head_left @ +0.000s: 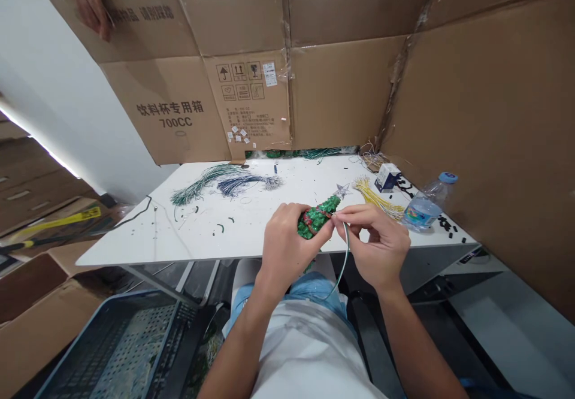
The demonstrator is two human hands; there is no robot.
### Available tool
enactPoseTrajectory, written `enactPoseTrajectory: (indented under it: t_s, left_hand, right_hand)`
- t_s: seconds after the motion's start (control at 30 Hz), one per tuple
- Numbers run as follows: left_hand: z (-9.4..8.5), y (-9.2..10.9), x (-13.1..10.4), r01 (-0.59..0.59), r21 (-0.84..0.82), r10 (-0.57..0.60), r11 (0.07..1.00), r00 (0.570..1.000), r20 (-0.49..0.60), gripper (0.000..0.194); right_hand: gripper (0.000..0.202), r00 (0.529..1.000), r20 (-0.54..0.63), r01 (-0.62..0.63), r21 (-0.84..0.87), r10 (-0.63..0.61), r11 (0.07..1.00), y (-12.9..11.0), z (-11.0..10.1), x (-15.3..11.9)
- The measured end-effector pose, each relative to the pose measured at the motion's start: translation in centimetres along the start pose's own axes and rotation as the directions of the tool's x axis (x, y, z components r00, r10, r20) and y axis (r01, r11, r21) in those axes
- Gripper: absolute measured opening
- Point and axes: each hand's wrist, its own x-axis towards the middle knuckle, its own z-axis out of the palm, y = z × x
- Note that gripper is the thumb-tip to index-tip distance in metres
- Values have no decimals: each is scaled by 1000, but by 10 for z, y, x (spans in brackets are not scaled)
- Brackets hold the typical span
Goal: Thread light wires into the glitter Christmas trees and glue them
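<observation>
A small green Christmas tree ornament [327, 206] with red trim and a silver star [342, 190] at its tip is tilted above the table's front edge. My left hand [287, 237] is wrapped round its lower end, with the thumb along the near side. On the other side, my right hand [377, 240] pinches a thin pale green cord [345, 261] against the tree's side. The cord hangs down in a curve towards my lap. Fingers hide the spot where cord and ornament meet.
On the white table [260, 225] lie green wires [202, 184], dark blue wires [245, 182] and yellow wires [375, 200]. A water bottle [424, 207] and small box [387, 178] stand right. Cardboard [345, 99] walls the back. Another person's hand [93, 11] holds its top left. A crate [121, 345] sits lower left.
</observation>
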Motion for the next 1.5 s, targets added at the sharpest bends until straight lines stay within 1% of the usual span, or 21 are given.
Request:
enactPoseTrajectory:
  t_s: [0.13,0.2,0.3,0.43,0.6,0.67,0.83,0.9,1.0,1.1,1.27,1.5]
  left_hand:
    - [0,-1,0,1,11,-1,1000,1000,3,24]
    - [0,-1,0,-4,6,4,1000,1000,2,23]
    - [0,-1,-1,-6,3,6,1000,1000,-7,23]
    - [-1,-1,-1,-3,-11,3,1000,1000,3,19]
    - [-1,-1,-1,3,-6,-3,1000,1000,-6,24]
    - [-1,-2,-1,5,-7,-5,1000,1000,-8,25]
    - [-3,-2,-1,8,-11,-8,1000,1000,-16,24]
    - [-4,-2,-1,13,-17,-13,1000,1000,-16,24]
    - [-5,0,-1,22,-24,-22,999,1000,-8,25]
    - [-4,1,-2,12,-35,-12,999,1000,-5,24]
    - [-3,1,-1,-17,-45,16,999,1000,-23,20]
    - [-1,1,-1,-27,-34,26,999,999,-46,17]
  right_hand:
    - [19,1000,13,-19,6,19,1000,3,-1,1]
    - [18,999,26,-41,37,40,998,6,0,0]
    - [16,996,10,-95,103,94,990,7,1,0]
    - [15,986,40,-167,186,162,968,6,2,-1]
    - [10,962,5,-266,217,271,939,4,2,0]
    - [9,961,31,-274,214,274,937,4,0,1]
    - [11,963,163,-248,220,215,943,5,-6,4]
    - [12,961,189,-243,228,202,943,5,-8,4]
    - [8,965,165,-239,219,206,946,3,-7,3]
    - [3,970,101,-237,206,220,950,1,-3,2]
    - [3,978,27,-206,212,205,955,-1,5,-2]
    - [3,959,47,-284,226,280,932,-5,8,-4]
